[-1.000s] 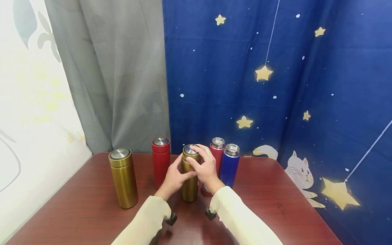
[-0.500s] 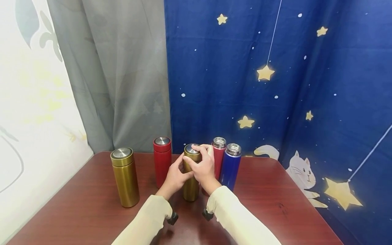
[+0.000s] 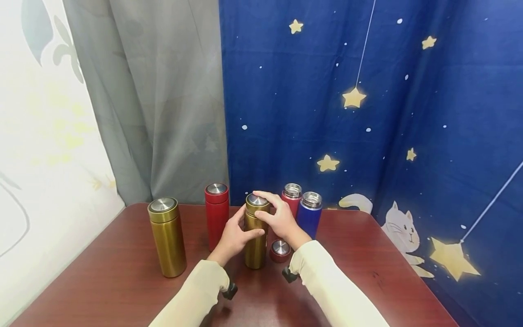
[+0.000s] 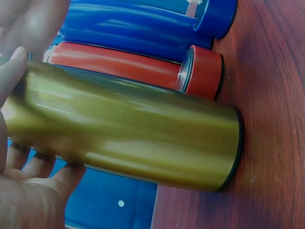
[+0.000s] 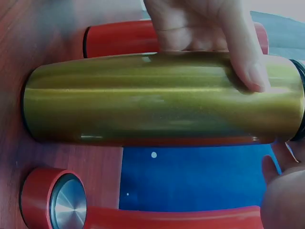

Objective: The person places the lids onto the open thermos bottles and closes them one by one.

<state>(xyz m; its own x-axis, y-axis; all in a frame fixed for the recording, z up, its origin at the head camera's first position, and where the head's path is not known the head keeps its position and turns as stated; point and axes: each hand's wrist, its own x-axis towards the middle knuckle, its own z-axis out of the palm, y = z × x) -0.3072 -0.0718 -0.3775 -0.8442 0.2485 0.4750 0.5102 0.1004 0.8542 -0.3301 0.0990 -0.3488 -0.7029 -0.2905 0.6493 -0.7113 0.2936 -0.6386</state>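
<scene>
A gold thermos [image 3: 255, 250] stands upright on the table between the hands. My left hand [image 3: 233, 237] grips its body, thumb on the near side and fingers around the far side, as the left wrist view shows. At its top, my right hand [image 3: 283, 221] holds the gold lid [image 3: 257, 203] with thumb and fingers. The lid sits on the thermos; a dark ring [image 5: 299, 90] shows at the body's upper end in the right wrist view. Beside the thermos base lies a small red lid [image 3: 280, 250] with a steel top.
A second gold thermos [image 3: 168, 243] and a lidded red thermos [image 3: 216, 218] stand to the left. Behind my right hand are a lidless red thermos [image 3: 292, 193] and a lidless blue thermos [image 3: 309, 218]. A blue lid [image 4: 219, 19] stands by the blue one. Curtains back the table [image 3: 347, 277].
My right hand has turned on the lid and its wrist has swung to the right, uncovering the red lid. The left hand keeps its grip on the thermos.
</scene>
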